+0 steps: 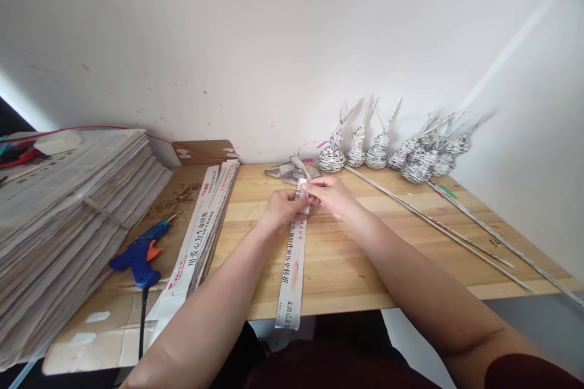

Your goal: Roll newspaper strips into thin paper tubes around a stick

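Note:
A long strip of printed newspaper (294,261) lies lengthwise on the wooden table, its near end hanging over the front edge. My left hand (285,205) pinches the strip's far end from the left. From the right, my right hand (329,194) closes its fingertips on the same end, where the paper looks folded or curled over. Both hands nearly touch each other. Just beyond them lies a crumpled grey cloth (292,169). To the left of my forearm is a stack of cut newspaper strips (201,225).
A blue glue gun (141,255) rests on cardboard (176,194) beside a tall newspaper pile (82,225). Several woven paper gourd shapes (332,158) stand along the wall at the back right. Thin rolled paper sticks (424,216) lie across the right of the table (365,267).

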Action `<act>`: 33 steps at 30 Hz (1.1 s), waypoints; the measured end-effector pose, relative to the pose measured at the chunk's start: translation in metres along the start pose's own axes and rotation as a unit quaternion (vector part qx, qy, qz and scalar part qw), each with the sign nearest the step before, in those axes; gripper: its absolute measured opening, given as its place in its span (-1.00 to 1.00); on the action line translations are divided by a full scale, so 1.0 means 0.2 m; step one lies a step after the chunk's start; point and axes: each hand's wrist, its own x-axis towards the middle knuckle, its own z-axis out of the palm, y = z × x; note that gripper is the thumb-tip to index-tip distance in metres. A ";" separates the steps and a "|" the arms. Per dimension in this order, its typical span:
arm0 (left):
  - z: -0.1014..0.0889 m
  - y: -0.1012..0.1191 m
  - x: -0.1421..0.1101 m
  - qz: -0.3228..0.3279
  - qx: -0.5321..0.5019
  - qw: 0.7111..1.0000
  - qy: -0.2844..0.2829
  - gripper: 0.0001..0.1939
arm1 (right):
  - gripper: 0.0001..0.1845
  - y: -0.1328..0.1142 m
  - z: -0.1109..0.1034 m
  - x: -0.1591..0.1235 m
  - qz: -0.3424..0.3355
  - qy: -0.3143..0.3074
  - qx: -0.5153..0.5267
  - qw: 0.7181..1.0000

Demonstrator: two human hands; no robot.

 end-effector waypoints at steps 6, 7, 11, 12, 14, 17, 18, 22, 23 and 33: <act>0.01 0.00 -0.01 0.001 0.003 1.000 -0.001 -0.58 | -0.64 0.02 0.00 0.01 -0.010 0.000 0.006 1.000; 0.01 0.00 -0.01 0.001 0.003 1.000 -0.001 -0.58 | -0.63 0.03 0.00 0.01 -0.018 -0.003 -0.003 1.000; 0.01 0.00 0.00 0.008 0.019 1.000 0.012 -0.57 | -0.62 0.03 -0.02 0.01 -0.062 0.009 -0.080 0.995; 0.00 0.00 0.00 0.009 0.024 1.000 0.017 -0.56 | -0.64 0.03 -0.02 0.00 -0.073 0.013 -0.103 0.992; 0.00 -0.01 0.00 0.012 0.033 0.999 0.022 -0.56 | -0.67 0.02 -0.03 0.00 -0.088 0.014 -0.137 0.987; 0.00 -0.02 0.01 0.015 0.037 0.999 0.022 -0.58 | -0.70 0.01 -0.04 0.00 -0.095 0.010 -0.162 0.982; -0.01 -0.02 0.01 0.015 0.037 0.999 0.022 -0.59 | -0.70 0.01 -0.04 0.00 -0.097 0.010 -0.166 0.981; -0.01 -0.03 0.01 0.021 0.046 0.998 0.025 -0.63 | -0.69 0.02 -0.05 0.01 -0.088 0.014 -0.171 0.981; -0.01 -0.03 0.01 0.022 0.053 0.998 0.025 -0.63 | -0.69 0.02 -0.05 0.01 -0.081 0.017 -0.167 0.983; 0.01 -0.03 0.00 0.030 0.102 0.994 0.013 -0.65 | -0.63 -0.03 0.00 -0.01 0.023 0.024 0.007 0.999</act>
